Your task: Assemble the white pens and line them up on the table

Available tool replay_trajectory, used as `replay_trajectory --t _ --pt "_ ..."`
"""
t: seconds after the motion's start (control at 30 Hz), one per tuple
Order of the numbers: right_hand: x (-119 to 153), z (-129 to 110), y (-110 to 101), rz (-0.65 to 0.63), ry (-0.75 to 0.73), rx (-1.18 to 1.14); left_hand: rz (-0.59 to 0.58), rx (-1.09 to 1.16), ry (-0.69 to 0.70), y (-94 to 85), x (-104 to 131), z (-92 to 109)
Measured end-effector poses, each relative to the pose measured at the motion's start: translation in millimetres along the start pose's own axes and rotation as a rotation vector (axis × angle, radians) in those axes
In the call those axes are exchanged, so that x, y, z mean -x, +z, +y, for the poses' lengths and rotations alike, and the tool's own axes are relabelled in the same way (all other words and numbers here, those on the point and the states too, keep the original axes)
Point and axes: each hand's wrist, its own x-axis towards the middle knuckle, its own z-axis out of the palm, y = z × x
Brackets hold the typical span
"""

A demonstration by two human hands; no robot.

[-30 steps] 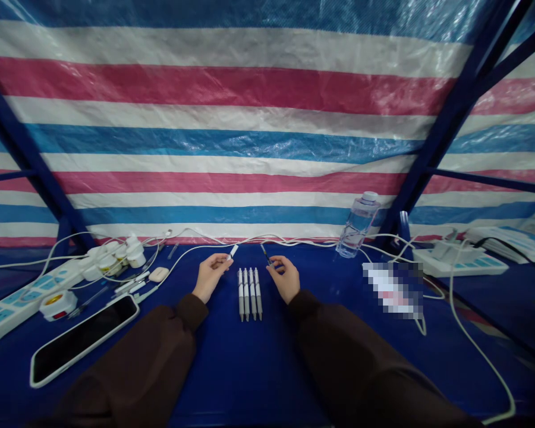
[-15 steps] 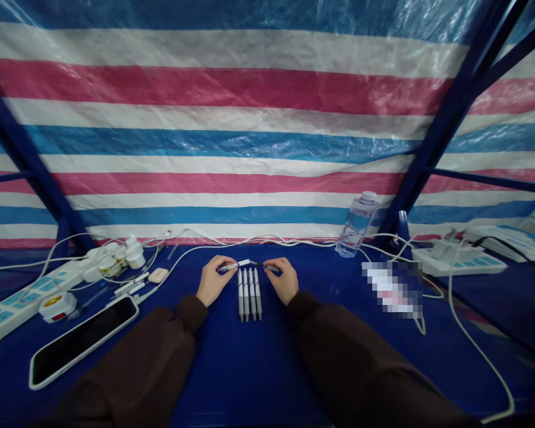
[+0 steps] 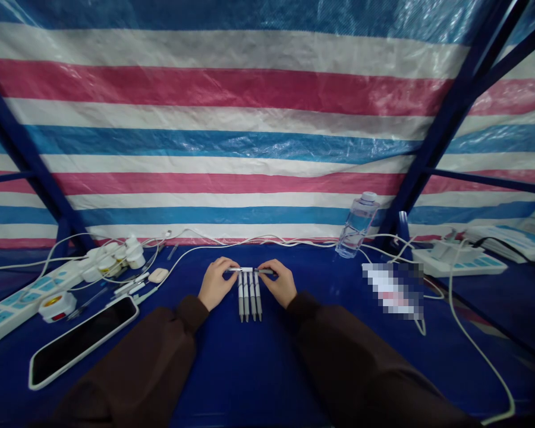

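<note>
Pen (image 3: 248, 270) held crosswise at the far ends of four pens (image 3: 246, 297)

Brown sleeves (image 3: 147, 356) extend inward from the near edge of the blue worktop (image 3: 249, 374). Toward the near left corner lies a phone (image 3: 84, 342), dark screen up. Midway between the left and right edges, the four pens lie side by side, grey tips toward the near edge. At their far ends, the pen runs roughly parallel to the far edge: the left hand (image 3: 216, 282) pinches its left end, the right hand (image 3: 280, 282) its grey right end; whether its parts are fully joined cannot be made out. A power strip (image 3: 31, 297) lies by the left edge. Near the far edge, right of centre, stands a clear bottle (image 3: 358, 226). Behind the worktop hangs a striped sheet (image 3: 249, 137).
</note>
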Motion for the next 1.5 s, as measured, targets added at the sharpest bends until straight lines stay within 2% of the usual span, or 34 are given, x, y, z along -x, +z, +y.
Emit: replay_trajectory --t 0.13,0.7,1.0,1.13,1.3,1.5 --pt "0 -2 -1 -0.014 -0.004 0.012 -0.004 0.016 0.030 0.5 0 1" --pt "-1 -3 -1 -0.067 -0.016 0.045 0.010 0.109 0.008 0.6 0 1" --pt "0 1 2 -0.076 0.068 0.036 0.009 0.100 0.032 -0.4 0 3" --pt "-1 2 1 -0.039 0.161 -0.136 0.029 0.071 0.011 -0.1 -1 1" --pt "-7 6 -1 0.039 0.357 -0.466 0.143 0.107 -0.019 0.2 -1 -2" --pt "-10 10 0 0.050 0.439 -0.567 0.168 0.106 -0.008 -0.8 -1 -1"
